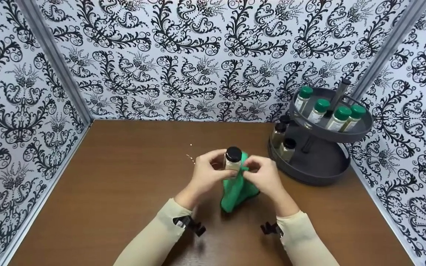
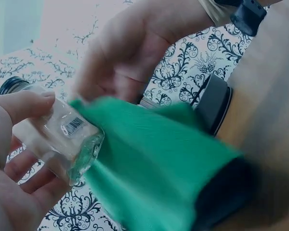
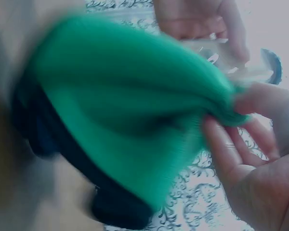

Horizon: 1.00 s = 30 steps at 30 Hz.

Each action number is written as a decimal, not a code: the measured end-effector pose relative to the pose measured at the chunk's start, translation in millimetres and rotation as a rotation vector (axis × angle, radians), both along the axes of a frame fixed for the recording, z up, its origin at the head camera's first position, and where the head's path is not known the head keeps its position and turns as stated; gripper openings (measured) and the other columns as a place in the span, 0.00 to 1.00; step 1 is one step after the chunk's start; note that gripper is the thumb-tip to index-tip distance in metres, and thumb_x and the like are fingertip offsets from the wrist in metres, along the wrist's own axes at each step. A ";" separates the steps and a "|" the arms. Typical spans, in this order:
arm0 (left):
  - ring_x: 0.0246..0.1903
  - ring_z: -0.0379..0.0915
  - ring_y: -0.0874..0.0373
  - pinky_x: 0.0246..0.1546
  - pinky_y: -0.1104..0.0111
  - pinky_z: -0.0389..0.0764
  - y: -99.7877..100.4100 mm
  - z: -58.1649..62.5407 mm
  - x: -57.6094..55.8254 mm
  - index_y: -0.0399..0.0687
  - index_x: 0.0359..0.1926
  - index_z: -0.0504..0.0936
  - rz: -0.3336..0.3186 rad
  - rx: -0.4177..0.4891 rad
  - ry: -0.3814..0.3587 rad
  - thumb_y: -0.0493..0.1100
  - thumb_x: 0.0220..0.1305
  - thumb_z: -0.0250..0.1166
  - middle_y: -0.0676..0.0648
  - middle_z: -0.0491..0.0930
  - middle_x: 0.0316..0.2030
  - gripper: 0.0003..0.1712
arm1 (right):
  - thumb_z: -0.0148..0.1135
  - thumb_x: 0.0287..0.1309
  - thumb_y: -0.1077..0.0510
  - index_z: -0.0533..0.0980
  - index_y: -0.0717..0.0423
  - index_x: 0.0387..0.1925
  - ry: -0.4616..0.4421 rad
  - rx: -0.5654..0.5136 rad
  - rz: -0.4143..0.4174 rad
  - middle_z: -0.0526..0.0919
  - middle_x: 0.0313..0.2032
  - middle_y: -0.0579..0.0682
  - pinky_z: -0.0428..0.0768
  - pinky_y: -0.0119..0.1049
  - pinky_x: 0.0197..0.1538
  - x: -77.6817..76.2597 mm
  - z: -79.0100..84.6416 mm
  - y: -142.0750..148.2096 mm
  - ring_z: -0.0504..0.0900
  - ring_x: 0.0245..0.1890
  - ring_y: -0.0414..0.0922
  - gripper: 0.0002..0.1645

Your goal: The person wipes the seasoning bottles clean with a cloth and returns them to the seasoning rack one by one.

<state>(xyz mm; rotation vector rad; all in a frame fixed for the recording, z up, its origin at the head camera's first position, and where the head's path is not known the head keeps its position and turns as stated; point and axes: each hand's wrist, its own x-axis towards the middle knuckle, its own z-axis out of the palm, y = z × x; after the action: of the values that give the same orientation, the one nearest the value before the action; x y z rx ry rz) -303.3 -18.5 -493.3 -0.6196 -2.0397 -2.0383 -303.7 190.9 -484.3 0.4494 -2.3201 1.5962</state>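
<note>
My left hand (image 1: 208,169) grips a clear spice jar (image 2: 62,127) with a black lid (image 1: 233,154). Pale contents fill much of the jar, and a barcode label shows on its side in the left wrist view. Between thumb and fingers, my right hand (image 1: 264,173) pinches a green cloth (image 1: 237,192) at its gathered upper part. The cloth hangs down beside and below the jar, with a dark edge (image 3: 72,149) along its lower side. In the right wrist view the cloth is blurred and partly covers the jar. Whether cloth and jar touch I cannot tell.
To the right stands a dark two-tier round rack (image 1: 318,175). Several green-capped jars (image 1: 320,111) are on its upper tier, and black-capped jars (image 1: 288,149) on the lower one. Patterned walls (image 1: 183,74) border the brown table (image 1: 131,192).
</note>
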 end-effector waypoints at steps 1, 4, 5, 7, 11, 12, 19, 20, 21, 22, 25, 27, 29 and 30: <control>0.41 0.88 0.55 0.47 0.60 0.90 0.2 0.4 0.1 0.44 0.57 0.88 -0.003 0.001 -0.004 0.35 0.48 0.85 0.41 0.91 0.42 0.31 | 0.68 0.45 0.73 0.86 0.57 0.29 -0.022 0.027 0.006 0.89 0.30 0.53 0.84 0.27 0.37 -1.5 -0.5 1.2 0.86 0.31 0.37 0.11; 0.41 0.88 0.55 0.48 0.59 0.90 1.3 -1.3 -0.8 0.44 0.56 0.88 -0.006 -0.008 -0.010 0.35 0.49 0.85 0.42 0.92 0.42 0.31 | 0.67 0.46 0.75 0.86 0.60 0.30 0.017 -0.066 -0.012 0.88 0.30 0.53 0.85 0.27 0.36 0.7 3.3 0.7 0.86 0.31 0.38 0.11; 0.41 0.88 0.56 0.48 0.60 0.90 1.8 -2.0 -0.9 0.45 0.57 0.88 -0.007 -0.010 -0.015 0.36 0.49 0.85 0.42 0.92 0.42 0.31 | 0.67 0.47 0.76 0.85 0.62 0.30 0.066 -0.126 -0.023 0.88 0.30 0.54 0.85 0.27 0.36 3.1 5.7 -0.4 0.86 0.32 0.39 0.10; 0.41 0.89 0.56 0.48 0.61 0.90 2.4 -2.9 -0.1 0.44 0.57 0.88 -0.018 -0.006 -0.024 0.35 0.48 0.84 0.41 0.91 0.42 0.31 | 0.67 0.47 0.79 0.85 0.64 0.30 0.168 -0.243 -0.033 0.87 0.31 0.54 0.85 0.26 0.36 7.8 8.8 -2.7 0.86 0.34 0.38 0.11; 0.40 0.89 0.57 0.47 0.63 0.90 2.1 -1.6 2.5 0.42 0.57 0.88 -0.033 0.019 -0.026 0.34 0.48 0.84 0.40 0.91 0.41 0.32 | 0.68 0.46 0.81 0.85 0.65 0.31 0.193 -0.241 -0.033 0.86 0.31 0.55 0.83 0.25 0.34 10.8 8.4 -4.9 0.84 0.33 0.36 0.13; 0.40 0.88 0.57 0.47 0.63 0.90 1.6 -0.6 3.1 0.40 0.58 0.87 -0.037 0.029 -0.020 0.34 0.48 0.84 0.39 0.91 0.41 0.32 | 0.68 0.45 0.80 0.85 0.63 0.31 0.148 -0.197 -0.030 0.87 0.31 0.54 0.83 0.25 0.34 9.7 6.4 -5.0 0.84 0.33 0.35 0.13; 0.40 0.87 0.59 0.48 0.64 0.90 -3.8 5.8 3.7 0.41 0.56 0.87 -0.012 0.044 0.018 0.33 0.48 0.84 0.39 0.90 0.40 0.31 | 0.67 0.46 0.77 0.85 0.66 0.32 0.021 -0.158 -0.023 0.88 0.31 0.51 0.85 0.26 0.37 10.3 4.2 -9.2 0.86 0.32 0.36 0.10; 0.39 0.86 0.59 0.48 0.64 0.90 -4.3 6.6 3.6 0.41 0.56 0.88 -0.008 0.025 0.028 0.33 0.48 0.84 0.40 0.90 0.40 0.30 | 0.66 0.46 0.78 0.85 0.66 0.32 0.069 -0.199 -0.024 0.87 0.32 0.50 0.85 0.27 0.37 12.2 6.0 -9.6 0.86 0.33 0.37 0.11; 0.39 0.86 0.59 0.48 0.64 0.90 -4.6 7.2 3.7 0.41 0.55 0.88 -0.007 0.005 0.037 0.33 0.48 0.83 0.40 0.90 0.40 0.30 | 0.66 0.47 0.79 0.85 0.67 0.32 0.122 -0.235 -0.028 0.87 0.32 0.50 0.86 0.27 0.37 13.9 7.4 -10.2 0.86 0.33 0.37 0.11; 0.38 0.85 0.60 0.47 0.64 0.89 -4.7 7.7 3.7 0.41 0.55 0.88 -0.005 -0.019 0.043 0.33 0.48 0.83 0.41 0.90 0.39 0.29 | 0.66 0.47 0.80 0.85 0.68 0.32 0.177 -0.261 -0.029 0.86 0.32 0.49 0.86 0.27 0.37 15.3 8.5 -10.5 0.86 0.34 0.38 0.11; 0.37 0.84 0.61 0.45 0.65 0.89 -4.6 7.9 3.7 0.40 0.53 0.88 -0.007 -0.060 0.049 0.33 0.48 0.83 0.42 0.89 0.38 0.28 | 0.66 0.48 0.82 0.85 0.69 0.34 0.280 -0.280 -0.030 0.86 0.33 0.48 0.86 0.27 0.37 17.1 10.4 -11.3 0.86 0.35 0.38 0.12; 0.38 0.85 0.61 0.45 0.65 0.89 -5.0 8.2 4.3 0.40 0.53 0.87 -0.012 -0.028 0.031 0.33 0.47 0.83 0.42 0.89 0.38 0.28 | 0.66 0.49 0.81 0.86 0.67 0.34 0.270 -0.248 -0.034 0.86 0.33 0.46 0.86 0.26 0.36 16.1 9.8 -11.7 0.86 0.35 0.37 0.13; 0.39 0.86 0.59 0.47 0.64 0.90 -5.5 9.1 5.5 0.39 0.52 0.86 -0.006 0.023 0.025 0.32 0.46 0.84 0.41 0.89 0.39 0.28 | 0.66 0.50 0.80 0.87 0.64 0.34 0.210 -0.211 -0.038 0.87 0.33 0.45 0.86 0.26 0.36 15.2 8.6 -12.3 0.87 0.33 0.36 0.14; 0.40 0.87 0.59 0.47 0.64 0.90 -6.0 9.3 6.2 0.38 0.51 0.86 -0.001 0.053 0.024 0.31 0.46 0.84 0.41 0.89 0.40 0.28 | 0.66 0.50 0.80 0.87 0.64 0.34 0.172 -0.200 -0.041 0.87 0.33 0.44 0.86 0.27 0.36 14.8 8.2 -12.9 0.87 0.33 0.36 0.14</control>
<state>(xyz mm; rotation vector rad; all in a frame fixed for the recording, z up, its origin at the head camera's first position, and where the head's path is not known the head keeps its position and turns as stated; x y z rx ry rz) -297.1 -24.5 -484.0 -0.6323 -1.9652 -2.0685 -288.9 178.0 -476.2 0.4690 -2.0088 1.6778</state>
